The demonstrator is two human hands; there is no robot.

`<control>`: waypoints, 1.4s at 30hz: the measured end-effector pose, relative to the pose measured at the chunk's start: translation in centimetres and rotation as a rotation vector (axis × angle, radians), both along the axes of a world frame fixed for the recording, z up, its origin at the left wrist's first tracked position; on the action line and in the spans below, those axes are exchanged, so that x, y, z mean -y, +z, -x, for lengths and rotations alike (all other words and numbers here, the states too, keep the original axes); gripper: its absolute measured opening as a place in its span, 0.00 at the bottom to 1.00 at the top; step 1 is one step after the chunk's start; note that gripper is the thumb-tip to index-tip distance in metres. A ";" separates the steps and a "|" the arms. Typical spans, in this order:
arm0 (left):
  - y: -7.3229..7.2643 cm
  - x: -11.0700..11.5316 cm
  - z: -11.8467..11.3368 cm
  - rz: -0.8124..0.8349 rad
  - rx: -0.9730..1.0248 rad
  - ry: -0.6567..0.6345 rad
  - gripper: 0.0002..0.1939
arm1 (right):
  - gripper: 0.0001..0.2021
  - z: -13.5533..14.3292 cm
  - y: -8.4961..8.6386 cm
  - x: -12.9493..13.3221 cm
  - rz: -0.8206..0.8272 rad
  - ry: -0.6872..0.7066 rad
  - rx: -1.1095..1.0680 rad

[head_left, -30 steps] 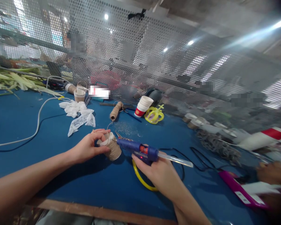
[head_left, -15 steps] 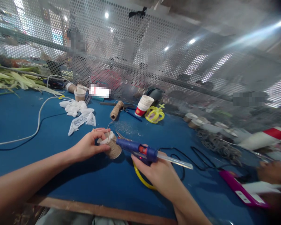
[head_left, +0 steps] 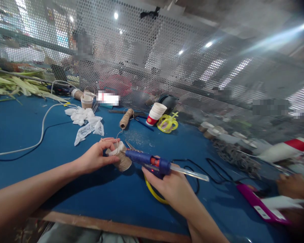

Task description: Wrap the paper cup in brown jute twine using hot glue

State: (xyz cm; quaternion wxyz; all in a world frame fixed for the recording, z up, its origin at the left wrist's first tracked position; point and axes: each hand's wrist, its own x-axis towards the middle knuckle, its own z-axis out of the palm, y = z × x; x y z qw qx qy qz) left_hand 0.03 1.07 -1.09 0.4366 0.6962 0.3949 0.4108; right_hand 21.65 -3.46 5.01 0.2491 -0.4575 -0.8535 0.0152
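My left hand (head_left: 102, 152) grips a paper cup (head_left: 124, 162) wrapped in brown twine, tilted on its side above the blue table. My right hand (head_left: 173, 185) is closed round a blue glue gun (head_left: 142, 158), its nozzle at the cup's twine near the rim. A clear glue stick (head_left: 190, 173) sticks out of the gun's back. From the cup a strand of twine runs up to a twine roll (head_left: 126, 118) lying on the table. Scissors (head_left: 129, 145) lie partly hidden behind the gun, and a yellow ring (head_left: 154, 194) shows below my right hand.
Stacked paper cups (head_left: 156, 114) and a yellow crown (head_left: 168, 123) stand at the back. White crumpled cloth (head_left: 86, 121) and a white cable (head_left: 42, 130) lie left. A purple power strip (head_left: 260, 206), black cord (head_left: 215, 172) and another person's hand (head_left: 294, 185) are at right.
My hands, the cup and the glue gun keep almost the same places. The other person's hand at the right has shifted slightly left.
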 end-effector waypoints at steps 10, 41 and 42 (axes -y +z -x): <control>0.2 0.1 0.0 -0.001 -0.023 0.001 0.10 | 0.11 -0.5 0.2 -0.2 -0.107 0.033 0.157; 0.1 -0.1 0.4 -0.079 -0.088 -0.039 0.11 | 0.10 -0.8 0.0 -0.6 0.079 -0.045 -0.004; 0.1 -0.2 0.4 -0.077 -0.089 -0.041 0.11 | 0.09 -0.8 0.1 -0.6 0.094 -0.051 -0.026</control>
